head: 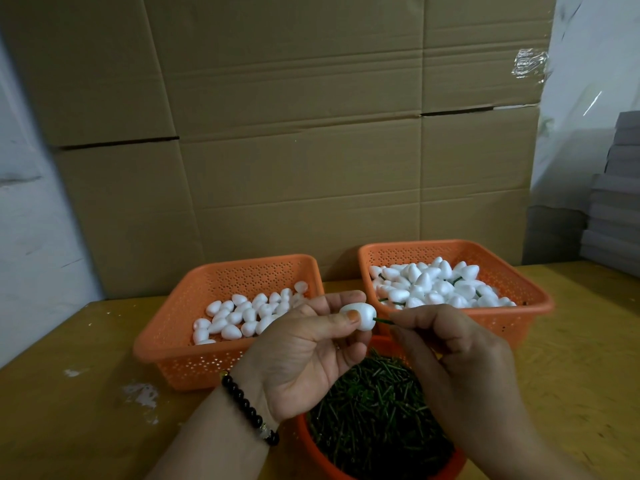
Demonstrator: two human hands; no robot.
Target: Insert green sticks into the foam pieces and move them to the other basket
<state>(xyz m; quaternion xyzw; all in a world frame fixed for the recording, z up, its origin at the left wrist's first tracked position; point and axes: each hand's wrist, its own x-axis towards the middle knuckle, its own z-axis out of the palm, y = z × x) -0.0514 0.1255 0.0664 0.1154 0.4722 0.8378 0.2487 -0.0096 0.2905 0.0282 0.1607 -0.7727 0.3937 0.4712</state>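
Note:
My left hand [304, 355] pinches a white egg-shaped foam piece [360, 317] between thumb and fingers, above the table's middle. My right hand [457, 355] pinches a thin green stick [382, 321] whose tip touches or enters the foam piece's right end. The left orange basket [162, 344] holds plain white foam pieces [242, 317]. In the right orange basket [530, 306] lie foam pieces with green sticks [436, 285] in them. Below my hands, a nearer orange container [311, 445] is full of loose green sticks [374, 410].
All three containers stand on a yellow wooden table [86, 393] with white paint marks. Large cardboard boxes [294, 133] form a wall right behind the baskets. Stacked grey sheets [616, 202] stand at the far right. A black bead bracelet [249, 410] circles my left wrist.

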